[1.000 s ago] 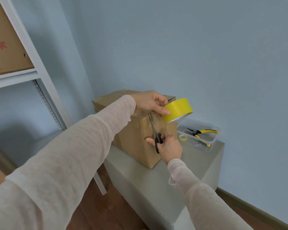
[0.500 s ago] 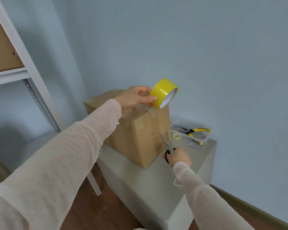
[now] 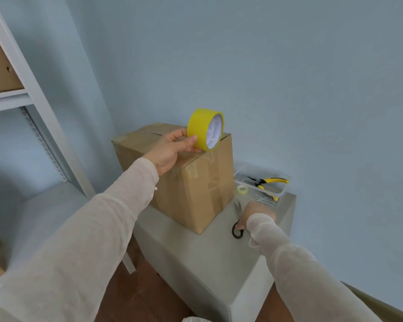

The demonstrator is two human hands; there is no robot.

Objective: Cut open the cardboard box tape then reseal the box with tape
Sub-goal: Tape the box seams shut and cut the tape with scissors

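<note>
Left hand (image 3: pixel 172 151) grips the roll (image 3: pixel 205 129); right hand (image 3: pixel 256 216) holds scissors (image 3: pixel 237 219) on the table (image 3: pixel 196 252). Loose tape may lift off the box (image 3: pixel 196 189).

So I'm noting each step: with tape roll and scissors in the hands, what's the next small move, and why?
Probably let go of the scissors: the right hand has them low on the grey bench, while the left hand holds the tape roll over the cardboard box.

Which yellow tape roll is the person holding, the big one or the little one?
The big yellow roll, held in the left hand above the box. The little roll lies in the clear tray.
</note>
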